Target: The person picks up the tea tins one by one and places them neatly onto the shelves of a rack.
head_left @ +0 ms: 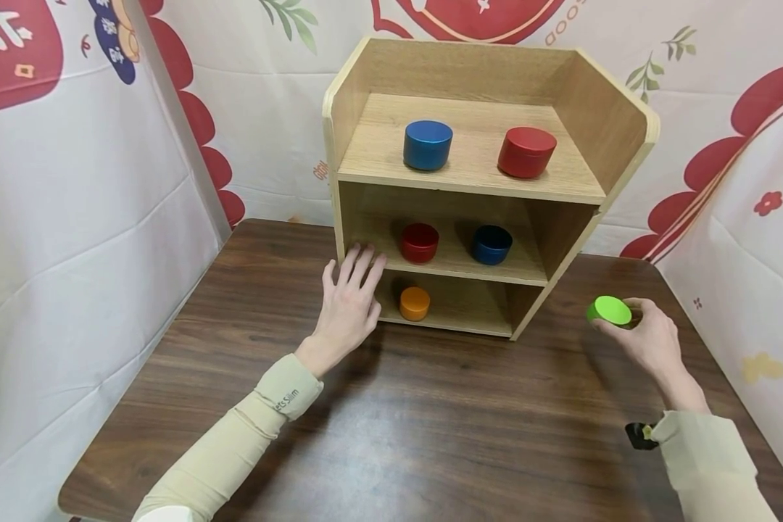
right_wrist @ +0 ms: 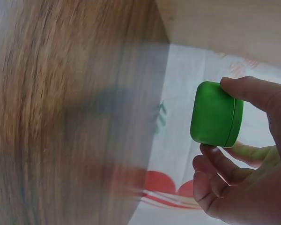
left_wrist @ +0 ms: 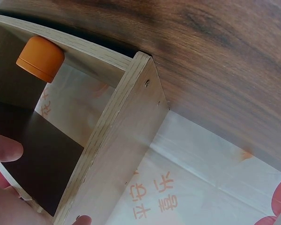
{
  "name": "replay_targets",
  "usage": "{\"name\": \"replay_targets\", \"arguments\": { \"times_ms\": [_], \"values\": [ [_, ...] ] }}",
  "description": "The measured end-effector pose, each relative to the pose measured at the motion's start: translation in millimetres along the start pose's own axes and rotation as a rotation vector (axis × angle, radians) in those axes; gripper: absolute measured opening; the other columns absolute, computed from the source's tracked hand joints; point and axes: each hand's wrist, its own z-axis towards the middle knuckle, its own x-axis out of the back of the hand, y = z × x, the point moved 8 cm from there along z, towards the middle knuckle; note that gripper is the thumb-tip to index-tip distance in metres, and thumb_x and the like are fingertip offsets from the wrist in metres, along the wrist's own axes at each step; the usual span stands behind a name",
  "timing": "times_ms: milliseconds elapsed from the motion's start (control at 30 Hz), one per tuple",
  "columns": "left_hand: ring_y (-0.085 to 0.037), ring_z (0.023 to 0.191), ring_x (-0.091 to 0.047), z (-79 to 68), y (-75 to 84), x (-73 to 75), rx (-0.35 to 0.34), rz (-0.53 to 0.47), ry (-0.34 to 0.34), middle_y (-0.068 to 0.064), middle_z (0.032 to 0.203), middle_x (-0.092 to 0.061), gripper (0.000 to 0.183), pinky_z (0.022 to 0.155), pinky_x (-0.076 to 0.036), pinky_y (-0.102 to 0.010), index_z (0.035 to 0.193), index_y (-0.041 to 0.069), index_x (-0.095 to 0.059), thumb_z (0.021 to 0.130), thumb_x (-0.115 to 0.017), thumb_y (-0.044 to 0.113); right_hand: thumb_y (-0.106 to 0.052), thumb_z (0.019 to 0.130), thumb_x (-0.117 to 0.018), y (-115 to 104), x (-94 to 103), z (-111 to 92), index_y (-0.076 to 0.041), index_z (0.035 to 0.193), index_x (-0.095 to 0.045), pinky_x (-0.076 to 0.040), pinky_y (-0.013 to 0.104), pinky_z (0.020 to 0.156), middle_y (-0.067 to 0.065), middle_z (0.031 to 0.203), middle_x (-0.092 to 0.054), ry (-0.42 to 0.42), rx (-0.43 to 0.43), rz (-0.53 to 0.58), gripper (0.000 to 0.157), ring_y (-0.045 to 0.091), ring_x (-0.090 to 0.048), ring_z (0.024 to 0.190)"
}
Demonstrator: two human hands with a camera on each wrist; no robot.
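Observation:
My right hand (head_left: pixel 655 341) pinches a small bright green round tin (head_left: pixel 610 311) between thumb and fingers, off to the right of the wooden shelf. In the right wrist view the green tin (right_wrist: pixel 216 114) is held above the table, and a seam runs round it near one end. My left hand (head_left: pixel 349 308) rests at the front edge of the shelf's left side panel (left_wrist: pixel 107 136), its fingers spread and fairly straight. The three-level wooden shelf (head_left: pixel 470 187) stands upright. Its bottom level holds an orange round tin (head_left: pixel 415 304), to the right of my left hand.
On the top level stand a blue tin (head_left: pixel 427 146) and a red tin (head_left: pixel 526 153). The middle level holds a dark red tin (head_left: pixel 420 243) and a dark blue tin (head_left: pixel 491 245). Printed white cloth (head_left: pixel 261 109) hangs round the brown wooden table (head_left: pixel 391 435).

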Motion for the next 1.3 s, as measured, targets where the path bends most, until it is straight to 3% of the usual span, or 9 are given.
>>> {"name": "replay_targets", "arguments": {
  "times_ms": [167,433,700,833,1067,1300],
  "values": [
    [-0.030,0.143,-0.031,0.3,-0.3,1.0,0.001,-0.001,-0.002,-0.010,0.150,-0.040,0.068,0.105,-0.027,-0.062,0.143,0.013,-0.041,0.077,-0.057,0.011,-0.029,0.080,-0.075,-21.1,1.6,-8.6,0.011,0.124,-0.049,-0.035,0.032,0.067,0.029,0.104,-0.060,-0.003,0.053,0.003,0.065,0.027,-0.055,0.082],
    [-0.030,0.143,-0.030,-0.5,-1.6,0.3,0.004,-0.013,-0.005,-0.010,0.150,-0.040,0.068,0.105,-0.027,-0.062,0.144,0.013,-0.040,0.077,-0.057,0.010,-0.028,0.075,-0.079,-49.0,3.6,-22.2,0.005,0.120,-0.055,-0.037,0.029,0.067,0.023,0.102,-0.063,-0.009,0.115,0.025,0.061,-0.007,-0.044,0.073],
    [-0.029,0.144,-0.028,0.6,-2.1,-1.3,0.003,-0.022,-0.013,-0.010,0.150,-0.039,0.069,0.106,-0.025,-0.062,0.144,0.013,-0.040,0.077,-0.056,0.010,-0.031,0.073,-0.082,-74.9,4.5,-35.2,0.002,0.118,-0.057,-0.037,0.018,0.062,0.023,0.107,-0.064,-0.037,0.167,0.068,0.061,-0.023,-0.039,0.073],
    [-0.029,0.144,-0.028,0.8,-1.8,-1.1,0.003,-0.023,-0.010,-0.010,0.150,-0.040,0.069,0.106,-0.025,-0.062,0.144,0.013,-0.040,0.077,-0.056,0.010,-0.031,0.072,-0.082,-92.7,1.7,-41.3,0.000,0.118,-0.058,-0.040,0.016,0.062,0.020,0.106,-0.065,-0.057,0.202,0.082,0.060,-0.017,-0.047,0.073],
    [-0.029,0.144,-0.028,0.4,-1.2,-0.8,0.010,-0.024,-0.007,-0.010,0.151,-0.040,0.069,0.106,-0.026,-0.062,0.144,0.014,-0.040,0.077,-0.056,0.010,-0.028,0.070,-0.084,-127.4,-11.6,-47.0,-0.004,0.114,-0.061,-0.045,0.020,0.060,0.013,0.099,-0.068,-0.078,0.285,0.092,0.055,0.013,-0.060,0.075],
    [-0.029,0.144,-0.028,0.5,-0.8,-1.0,0.013,-0.021,-0.011,-0.010,0.151,-0.040,0.068,0.106,-0.027,-0.062,0.144,0.014,-0.040,0.078,-0.056,0.011,-0.025,0.072,-0.083,-155.1,-34.6,-45.9,-0.002,0.115,-0.061,-0.048,0.020,0.062,0.013,0.097,-0.066,-0.130,0.331,0.149,0.054,0.017,-0.062,0.073]
  ]
}}
